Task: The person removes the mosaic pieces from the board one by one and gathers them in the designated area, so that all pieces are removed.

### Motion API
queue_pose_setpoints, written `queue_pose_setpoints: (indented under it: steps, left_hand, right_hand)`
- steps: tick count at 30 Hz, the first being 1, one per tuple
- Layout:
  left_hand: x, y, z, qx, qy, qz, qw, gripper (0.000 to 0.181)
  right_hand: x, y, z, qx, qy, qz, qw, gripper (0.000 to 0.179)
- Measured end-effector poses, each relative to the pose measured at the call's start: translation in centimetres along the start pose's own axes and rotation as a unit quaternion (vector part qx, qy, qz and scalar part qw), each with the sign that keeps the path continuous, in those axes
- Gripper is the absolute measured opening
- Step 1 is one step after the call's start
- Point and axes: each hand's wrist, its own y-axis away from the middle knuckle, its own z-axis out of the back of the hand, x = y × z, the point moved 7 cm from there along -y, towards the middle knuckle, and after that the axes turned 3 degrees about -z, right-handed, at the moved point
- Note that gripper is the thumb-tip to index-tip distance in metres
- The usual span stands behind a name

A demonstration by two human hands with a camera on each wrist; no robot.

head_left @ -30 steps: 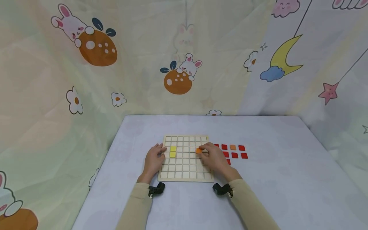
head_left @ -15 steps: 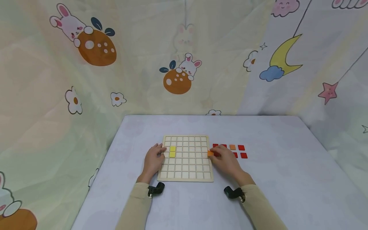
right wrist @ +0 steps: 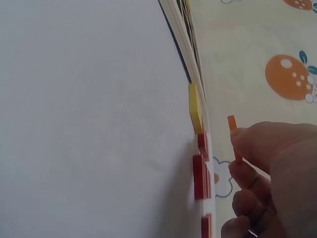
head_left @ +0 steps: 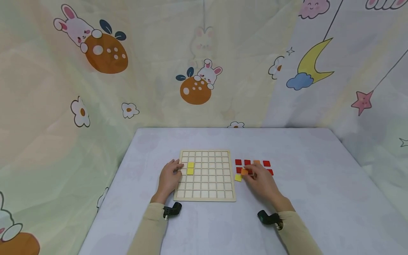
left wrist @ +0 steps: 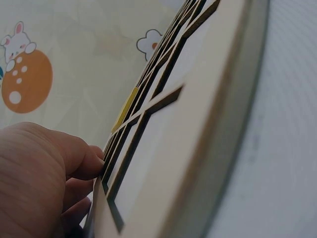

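A pale wooden grid board [head_left: 205,199] lies on the table, with two yellow square tiles, one [head_left: 190,165] behind the other [head_left: 190,171], in its left part. My left hand [head_left: 169,178] holds the board's left edge; in the left wrist view its fingertips meet at the rim. Between thumb and fingertips my right hand [head_left: 262,181] pinches an orange square tile [head_left: 244,171], seen edge-on and raised in the right wrist view. That hand is right of the board, over rows of red tiles [head_left: 238,162], partly hiding them. A loose yellow tile [head_left: 238,177] lies beside the board's right edge.
Another orange tile [head_left: 256,162] lies in the back row, with a red tile [head_left: 266,163] to its right. A patterned cloth [head_left: 153,71] hangs behind the light-coloured table [head_left: 302,152]. Both wrists wear black cameras.
My right hand has moved right, off the board, carrying the orange tile out to the red tiles. The loose yellow tile has come into view. My left hand stays at the board's edge.
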Motion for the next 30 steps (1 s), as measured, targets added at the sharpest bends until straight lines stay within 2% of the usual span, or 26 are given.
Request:
queue_pose_setpoints:
  steps: [7,17,24,30]
  left_hand:
    - [0.1,0.0,0.0,-0.002,0.003,-0.002,1.0000,0.030]
    - [0.4,-0.1,-0.1,-0.010,0.001,-0.002,1.0000,0.030]
    - [0.5,0.0,-0.1,-0.002,0.002,0.005,1.0000,0.030]
    - [0.4,-0.2,-0.2,-0.002,-0.001,0.004,1.0000,0.030]
  right_hand:
    - [-1.2,0.8,0.9,-0.021,0.011,0.011,0.9997,0.036]
    - [-3.2,2.0,2.2,-0.032,0.022,-0.003,0.9992,0.041]
    - [-4.3,2.4,2.6,-0.018,0.014,-0.027,0.9994,0.036]
    - [-4.9,2.5,2.8,-0.009,0.019,-0.027,0.9994,0.032]
